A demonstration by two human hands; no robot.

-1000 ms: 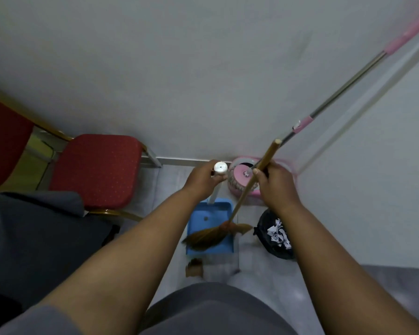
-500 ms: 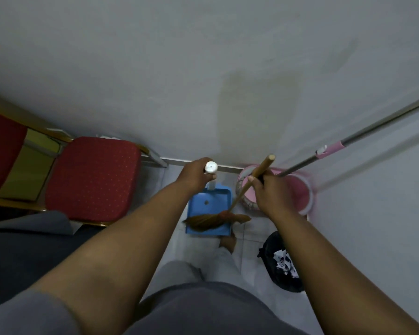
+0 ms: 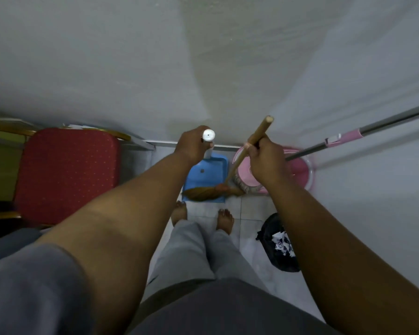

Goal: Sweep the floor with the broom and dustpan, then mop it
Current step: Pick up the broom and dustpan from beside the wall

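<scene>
**One broom, one dustpan, a hand on each**

Two bare forearms reach down and forward over a tiled floor (image 3: 248, 210). The left hand (image 3: 191, 147) has its fingers wrapped tightly round the white upright handle (image 3: 208, 136) of the single blue dustpan (image 3: 207, 171). The pan stands on the floor against the foot of the wall, its open mouth facing the person. The right hand (image 3: 266, 160) is clenched round the wooden stick (image 3: 260, 130) of the one broom (image 3: 203, 193), close to the stick's top end. The stick slants down to the left, and the brown bristles lie across the near lip of the dustpan.

Two bare feet show below grey trouser legs, the left foot (image 3: 179, 212) and the right foot (image 3: 225, 220), both just behind the pan.

One mop (image 3: 373, 125) leans into the corner on the right, its metal pole with a pink sleeve running down into one pink bucket (image 3: 302, 171). Pale mop strands show beside the broom head. One black bag (image 3: 273, 250) holding white paper scraps sits on the floor near the right foot. One red padded chair (image 3: 65, 172) with a gold frame stands to the left.
</scene>
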